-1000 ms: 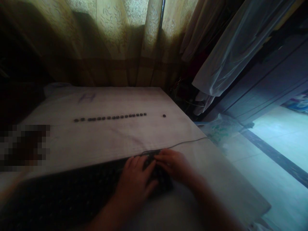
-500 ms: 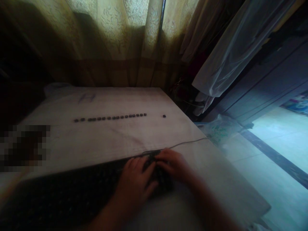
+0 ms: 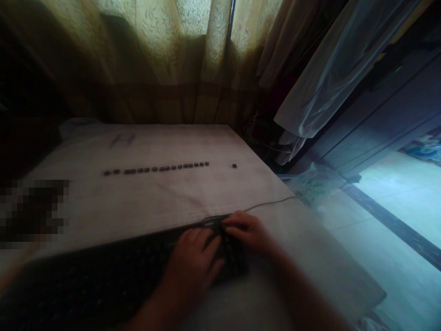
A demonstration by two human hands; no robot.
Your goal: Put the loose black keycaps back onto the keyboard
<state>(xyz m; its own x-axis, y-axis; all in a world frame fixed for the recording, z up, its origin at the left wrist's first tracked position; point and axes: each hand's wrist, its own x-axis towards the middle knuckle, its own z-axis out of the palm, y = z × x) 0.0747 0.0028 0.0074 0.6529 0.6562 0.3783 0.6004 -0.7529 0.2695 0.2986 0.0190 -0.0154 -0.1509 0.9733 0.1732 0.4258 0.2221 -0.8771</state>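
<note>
A black keyboard lies at a slant along the front of the table. My left hand rests on its right part, fingers apart and lying over the keys. Close beside it, my right hand is at the upper right corner of the keyboard, thumb and fingers drawn together in a pinch. What they hold, if anything, is too dark and blurred to make out. Farther back, several small dark keycaps form a row on the table, and a single keycap sits apart to the right.
The pale table reaches back to a patterned curtain. A thin cable runs from the keyboard over the right edge. White cloth hangs at right, above a plastic bag. Another person's arm enters at left, partly pixelated.
My left index fingertip has drawn slightly back from my right fingertips. The right hand stays at the same keyboard corner. The view has shifted a little; the keycap row looks unchanged.
</note>
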